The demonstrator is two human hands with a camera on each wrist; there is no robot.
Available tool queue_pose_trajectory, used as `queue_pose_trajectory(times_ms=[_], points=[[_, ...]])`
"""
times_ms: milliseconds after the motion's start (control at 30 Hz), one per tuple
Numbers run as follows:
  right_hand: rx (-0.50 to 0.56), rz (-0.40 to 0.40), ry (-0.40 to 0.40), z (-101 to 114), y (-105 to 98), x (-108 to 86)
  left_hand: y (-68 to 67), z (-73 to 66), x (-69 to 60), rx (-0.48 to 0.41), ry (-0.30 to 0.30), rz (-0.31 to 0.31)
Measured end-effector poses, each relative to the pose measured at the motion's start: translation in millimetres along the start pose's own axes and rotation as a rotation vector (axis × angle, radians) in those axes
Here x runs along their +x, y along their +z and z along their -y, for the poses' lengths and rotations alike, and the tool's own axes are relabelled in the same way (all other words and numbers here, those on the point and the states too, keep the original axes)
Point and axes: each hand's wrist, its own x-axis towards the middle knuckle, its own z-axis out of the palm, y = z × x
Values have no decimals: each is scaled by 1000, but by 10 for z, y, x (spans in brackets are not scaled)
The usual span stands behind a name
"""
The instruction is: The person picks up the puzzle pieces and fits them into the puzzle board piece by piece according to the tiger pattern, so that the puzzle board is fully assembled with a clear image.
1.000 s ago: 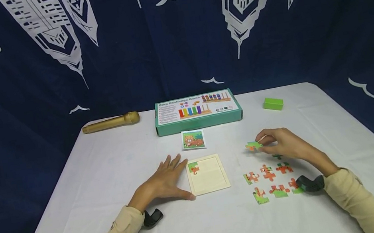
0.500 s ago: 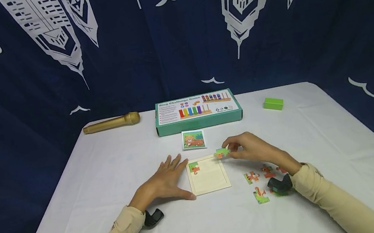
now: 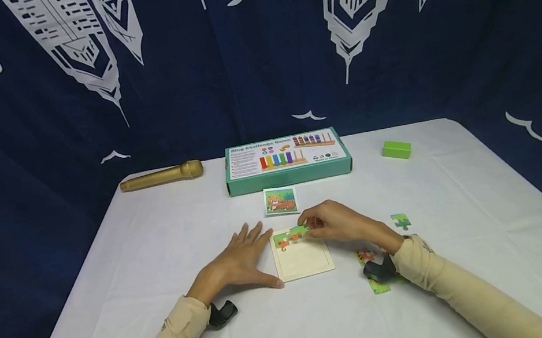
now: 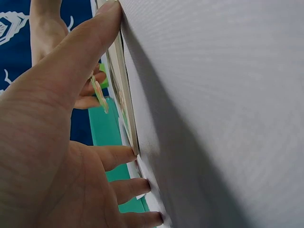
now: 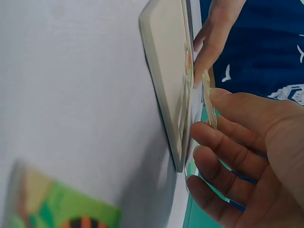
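A pale wooden puzzle tray (image 3: 303,262) lies in the middle of the table, with one corner puzzle piece (image 3: 281,242) set in its upper left. My left hand (image 3: 240,261) is spread flat beside it, thumb and index finger touching the tray's left edge. With thumb and fingertips my right hand (image 3: 336,220) pinches a green and orange puzzle piece (image 3: 298,232) over the tray's top edge, right of the corner piece. In the right wrist view that puzzle piece (image 5: 209,102) is tilted and raised above the tray (image 5: 164,61).
Loose puzzle pieces (image 3: 379,286) lie to the right, partly hidden under my right wrist; another green piece (image 3: 401,222) is behind them. A tiger picture card (image 3: 280,201), a green game box (image 3: 287,161), a gold microphone (image 3: 162,176) and a green block (image 3: 396,149) stand farther back.
My right hand has carried the pinched puzzle piece leftward from above the loose pieces to over the tray's top edge. The left hand has stayed at the tray.
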Motion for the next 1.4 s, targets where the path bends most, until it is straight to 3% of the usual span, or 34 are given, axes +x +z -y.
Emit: queue_pose_trajectory(times_ms=[1400], points=[[24,53,5,-8,160,168,-14,-3,-1,-21,-3,3]])
